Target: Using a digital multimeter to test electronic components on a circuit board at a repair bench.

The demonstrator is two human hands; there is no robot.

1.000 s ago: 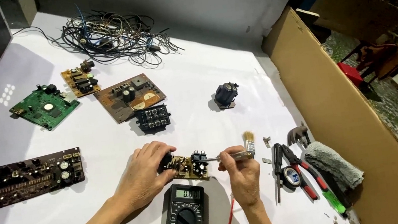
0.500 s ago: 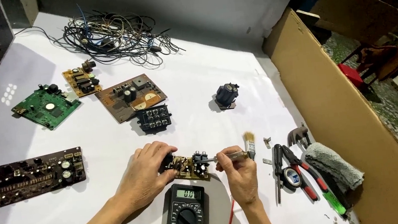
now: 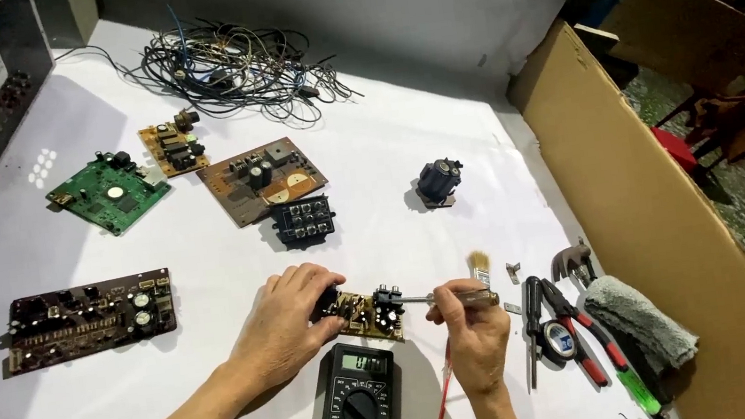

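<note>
The left hand (image 3: 285,329) pins the small circuit board (image 3: 366,312) to the tabletop (image 3: 393,226) above the multimeter (image 3: 357,408) while the right hand (image 3: 473,334) grips a screwdriver (image 3: 445,299), whose tip could slip and gouge components.

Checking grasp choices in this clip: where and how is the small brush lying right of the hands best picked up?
Take the paintbrush by its handle, coming from above. It lies flat on the white table, bristles pointing away from the person, handle end toward the right hand. That end partly hides behind the hand's tool, so pinch just below the bristles.
</note>
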